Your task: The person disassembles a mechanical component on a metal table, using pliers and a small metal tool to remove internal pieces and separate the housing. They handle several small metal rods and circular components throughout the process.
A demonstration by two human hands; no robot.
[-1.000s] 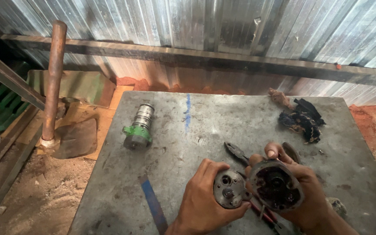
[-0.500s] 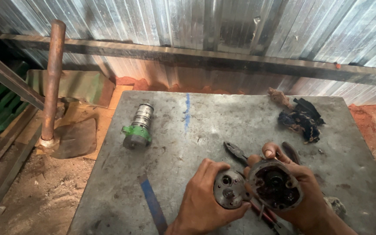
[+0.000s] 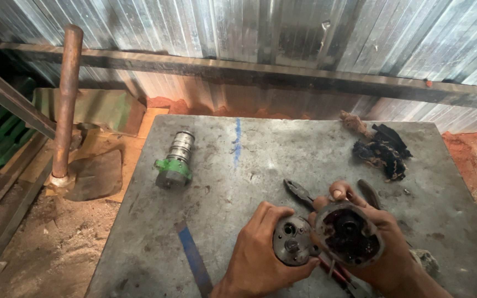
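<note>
Two hands (image 3: 260, 256) (image 3: 385, 251) hold two round housings (image 3: 292, 241) (image 3: 349, 234); one pliers (image 3: 305, 196).

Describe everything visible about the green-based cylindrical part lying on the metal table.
The cylindrical part lies on its side on the grey metal table, near the table's left edge, far from both hands. It has a green, blocky base at the near end and a ribbed, silvery metal cylinder pointing away toward the corrugated wall. It looks worn and dusty. Only the table touches it.
</note>
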